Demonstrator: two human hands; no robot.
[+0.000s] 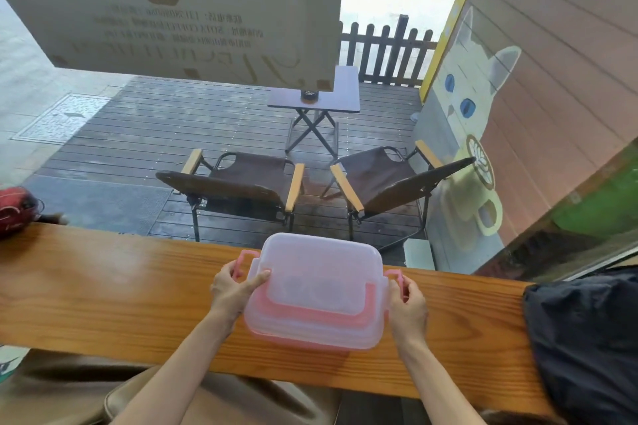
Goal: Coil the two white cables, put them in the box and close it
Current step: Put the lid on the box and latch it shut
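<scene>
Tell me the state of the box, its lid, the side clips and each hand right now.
Box: on the wooden counter, lid on top.
Lid: lying over the box, cloudy, contents not clear through it.
Left clip: flipped up, not latched.
Right clip: sticking out, not latched.
Left hand: on the left clip, thumb pressing the lid.
Right hand: fingers on the right clip.

— How many boxes?
— One box (316, 290), with one lid (321, 272) and two pink clips (243, 262).
— Hands?
— Two: left (233, 286), right (407, 304).
— Outside?
— Two chairs (238, 179), one small table (316, 93).
</scene>
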